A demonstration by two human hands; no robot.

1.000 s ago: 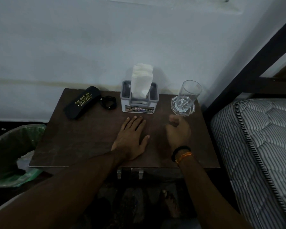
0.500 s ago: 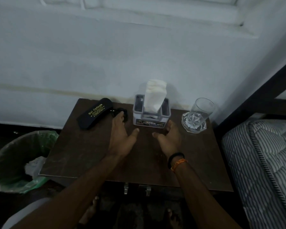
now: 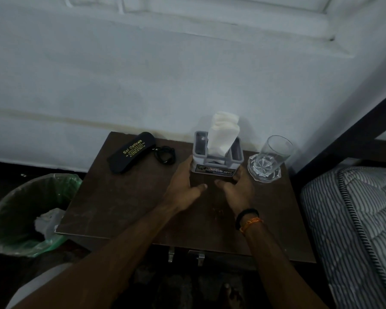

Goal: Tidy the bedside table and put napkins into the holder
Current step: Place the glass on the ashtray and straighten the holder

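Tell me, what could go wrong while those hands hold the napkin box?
1. The right hand sits close to the clear drinking glass on its glass coaster; a sideways nudge might tip it.
2. The white napkins stand tall and loose in the grey plastic napkin holder; a quick shove by the left hand could make them flop out.

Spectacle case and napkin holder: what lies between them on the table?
In the head view, a coiled black cord lies between the spectacle case and the napkin holder, beside the case's end; the left hand reaches the holder's side.
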